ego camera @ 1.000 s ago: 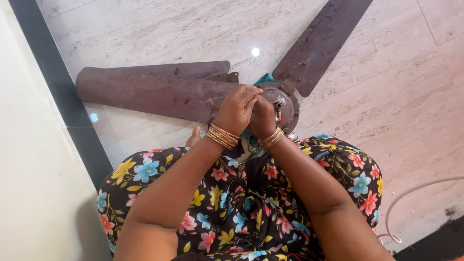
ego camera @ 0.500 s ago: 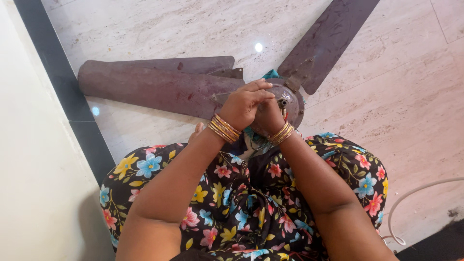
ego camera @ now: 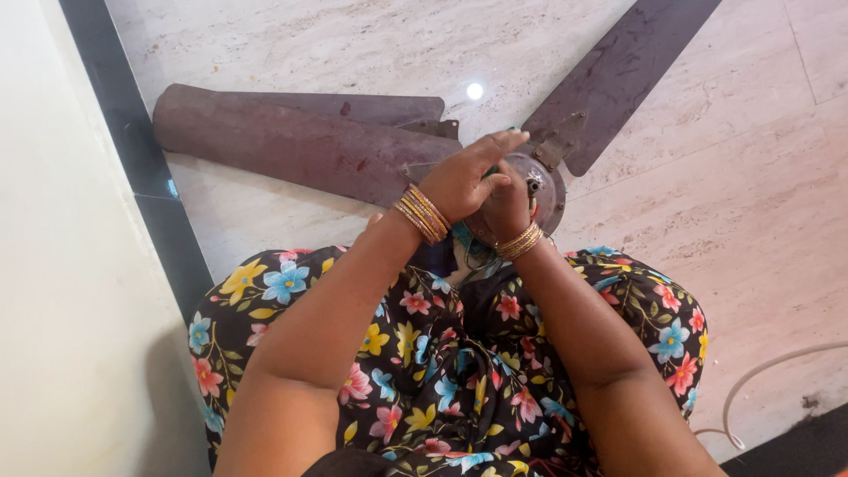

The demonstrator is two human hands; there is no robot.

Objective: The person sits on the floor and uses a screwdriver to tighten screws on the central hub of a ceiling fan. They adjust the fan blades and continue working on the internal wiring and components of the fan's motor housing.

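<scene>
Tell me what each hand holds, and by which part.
Both the left hand and right hand rest on the round metal hub of the brown ceiling fan; whether fingers grip anything there cannot be told.

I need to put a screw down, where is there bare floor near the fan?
Bare pale marble floor lies right of the round metal fan hub, below the upper-right brown blade. More lies above the stacked left blades. The hub is crowded by the left hand and right hand.
</scene>
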